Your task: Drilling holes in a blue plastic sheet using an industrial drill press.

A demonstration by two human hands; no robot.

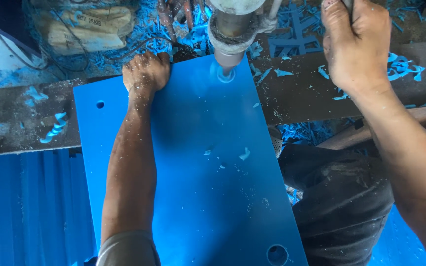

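- The drill bit (226, 69) is cutting a hole at the far edge of the blue plastic sheet (193, 187).
- The left hand (146, 71), fingers curled, presses the sheet's far edge flat.
- The right hand (356, 42) is closed around the drill lever (347, 5); next it likely needs a slow, steady pull.

The right hand (356, 44) grips something cut off by the top edge, the drill spindle (230, 29) runs out of frame there too, and its bit is hidden where it meets the blue plastic sheet (193, 187).
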